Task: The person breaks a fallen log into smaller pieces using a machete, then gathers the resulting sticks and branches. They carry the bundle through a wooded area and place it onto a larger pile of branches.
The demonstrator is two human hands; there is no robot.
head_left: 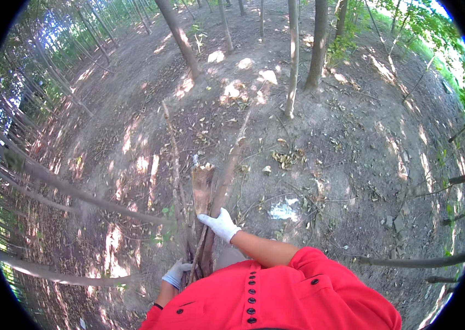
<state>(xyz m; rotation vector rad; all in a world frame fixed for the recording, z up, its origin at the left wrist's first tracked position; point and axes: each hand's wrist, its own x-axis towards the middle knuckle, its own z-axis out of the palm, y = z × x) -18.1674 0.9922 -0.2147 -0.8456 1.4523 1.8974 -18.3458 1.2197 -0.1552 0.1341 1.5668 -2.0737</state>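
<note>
A bundle of long wooden branches rests upright against my front, its far ends fanning apart over the ground. It includes a thick brown branch [227, 179], a thinner crooked stick [174, 148] on the left, and a broad flat piece of wood [202, 187] between them. My right hand [221, 224], in a white glove, closes around the bundle at mid-length, thumb laid across the wood. Lower and to the left, my left hand [177, 273], also white-gloved, grips the bundle near its lower end; some of its fingers are hidden behind the wood.
Slim tree trunks stand ahead, among them a thick trunk [317, 47], a thinner trunk [293, 66] and a leaning trunk [180, 38]. More trunks line both sides. White litter [284, 210] and dry leaves [287, 159] lie on the bare soil.
</note>
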